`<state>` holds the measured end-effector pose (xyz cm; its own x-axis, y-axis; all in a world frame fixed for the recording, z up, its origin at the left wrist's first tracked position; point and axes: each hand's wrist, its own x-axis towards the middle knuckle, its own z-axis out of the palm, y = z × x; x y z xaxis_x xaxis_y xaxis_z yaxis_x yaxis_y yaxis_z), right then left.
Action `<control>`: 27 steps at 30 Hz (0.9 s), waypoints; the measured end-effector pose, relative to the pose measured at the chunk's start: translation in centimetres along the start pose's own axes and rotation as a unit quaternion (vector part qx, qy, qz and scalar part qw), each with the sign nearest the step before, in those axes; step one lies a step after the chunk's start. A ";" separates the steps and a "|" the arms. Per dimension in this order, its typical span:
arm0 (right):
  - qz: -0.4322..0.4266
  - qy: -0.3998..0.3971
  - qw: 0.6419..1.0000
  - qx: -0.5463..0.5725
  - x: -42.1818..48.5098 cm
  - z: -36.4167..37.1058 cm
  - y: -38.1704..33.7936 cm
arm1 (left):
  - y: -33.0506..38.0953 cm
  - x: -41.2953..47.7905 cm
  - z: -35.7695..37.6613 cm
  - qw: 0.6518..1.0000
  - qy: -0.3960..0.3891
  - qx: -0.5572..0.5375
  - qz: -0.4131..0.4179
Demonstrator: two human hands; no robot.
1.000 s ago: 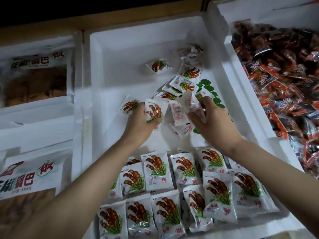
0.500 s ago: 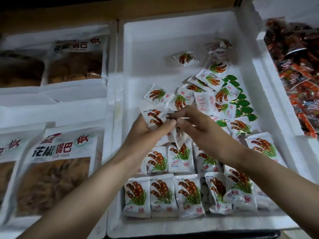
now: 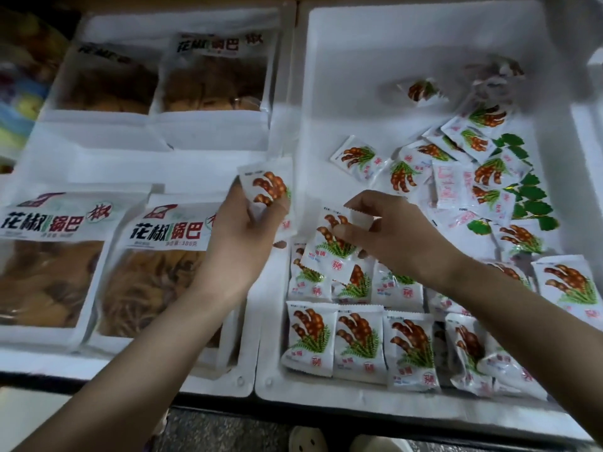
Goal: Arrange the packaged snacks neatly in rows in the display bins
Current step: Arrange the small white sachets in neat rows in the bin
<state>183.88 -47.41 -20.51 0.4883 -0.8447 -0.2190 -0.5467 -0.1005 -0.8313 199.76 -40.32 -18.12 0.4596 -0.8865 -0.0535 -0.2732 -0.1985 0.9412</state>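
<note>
A white foam bin (image 3: 342,70) holds small white snack packets printed with brown pods and green leaves. Two neat rows of packets (image 3: 359,340) lie along its near edge. A loose heap of packets (image 3: 463,171) lies at the far right. My left hand (image 3: 241,236) grips a small stack of packets (image 3: 266,187) over the bin's left wall. My right hand (image 3: 391,233) pinches one packet (image 3: 329,252) by its top, just above the left end of the back row.
The bin to the left (image 3: 208,138) holds large bags of rice crackers (image 3: 163,256) with black lettering. Green leaf decoration (image 3: 528,203) lies under the loose heap. A dark floor and two pale shoe tips (image 3: 306,440) show below the bins' front edge.
The view has swung left, putting the cracker bin in the middle. My hands have separated: the left one moved left with its stack, and the right one now carries a single packet down toward the rows.
</note>
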 end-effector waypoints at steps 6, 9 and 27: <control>-0.031 -0.060 0.991 -0.116 0.7 3.3 -0.2 | -1.0 -0.7 -1.5 0.999 0.026 -0.017 -0.014; -0.034 -0.059 0.991 -0.115 0.8 3.6 -0.1 | -1.2 -1.2 -1.7 1.000 -0.002 -0.021 -0.018; -0.047 0.026 0.997 -0.048 -1.6 -2.5 0.4 | -3.0 -3.0 1.7 0.956 -0.146 0.214 0.140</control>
<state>181.16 -47.47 -19.24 0.5058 -0.8550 -0.1144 -0.5648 -0.2281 -0.7931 197.76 -37.74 -21.32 0.0802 -0.9963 0.0304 -0.7002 -0.0347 0.7131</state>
